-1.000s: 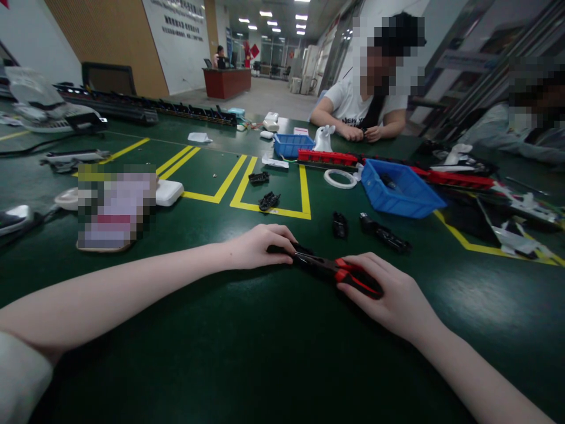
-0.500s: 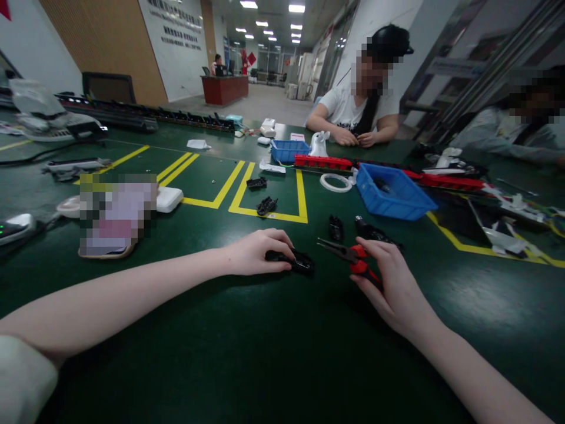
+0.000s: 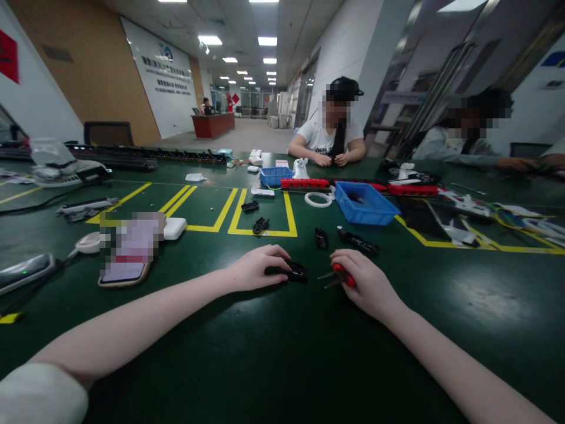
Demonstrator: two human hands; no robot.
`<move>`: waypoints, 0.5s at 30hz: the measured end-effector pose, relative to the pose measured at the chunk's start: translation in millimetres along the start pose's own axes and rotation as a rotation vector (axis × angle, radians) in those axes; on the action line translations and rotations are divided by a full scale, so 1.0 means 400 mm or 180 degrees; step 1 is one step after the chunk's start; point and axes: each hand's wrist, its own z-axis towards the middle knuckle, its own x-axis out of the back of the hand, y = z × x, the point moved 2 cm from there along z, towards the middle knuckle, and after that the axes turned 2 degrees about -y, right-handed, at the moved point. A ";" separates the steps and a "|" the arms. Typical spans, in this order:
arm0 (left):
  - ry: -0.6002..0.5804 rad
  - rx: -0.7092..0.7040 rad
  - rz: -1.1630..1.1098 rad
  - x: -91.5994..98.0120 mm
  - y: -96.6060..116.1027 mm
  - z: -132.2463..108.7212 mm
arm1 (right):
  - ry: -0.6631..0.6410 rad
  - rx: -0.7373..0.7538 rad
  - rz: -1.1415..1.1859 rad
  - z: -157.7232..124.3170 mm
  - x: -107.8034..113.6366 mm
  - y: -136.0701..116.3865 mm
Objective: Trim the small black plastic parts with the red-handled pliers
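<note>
My left hand point(image 3: 261, 268) is closed around one end of a glossy black plastic part point(image 3: 297, 271), which lies low over the green table. Its other end sticks out to the right of my fingers. In my right hand point(image 3: 366, 280) is a pair of red-handled needle-nose pliers point(image 3: 344, 275). Their slim jaws point left toward the black part, apart from each other and not touching it. Beyond my right hand lie a small black piece point(image 3: 321, 238) and a longer black piece point(image 3: 358, 241). My fingers hide most of the pliers' handles.
A blue bin point(image 3: 365, 206) and a white ring point(image 3: 318, 199) stand ahead to the right. Two dark pieces lie by the yellow tape point(image 3: 263, 233). At left are a phone point(image 3: 136, 247) and a white case point(image 3: 175, 228). A person point(image 3: 329, 141) sits across the table.
The view has tilted up. My right hand has turned the pliers, so their handles are now more covered and both jaws show. My left hand keeps its hold on the black part.
</note>
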 end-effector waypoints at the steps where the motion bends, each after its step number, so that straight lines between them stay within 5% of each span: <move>1: 0.0009 -0.0003 0.0022 -0.001 0.003 0.000 | -0.0030 -0.0113 0.0046 0.002 0.001 0.000; 15: 0.0292 0.0041 0.0107 -0.018 0.005 -0.015 | -0.0440 -0.0533 -0.0572 0.083 -0.005 -0.047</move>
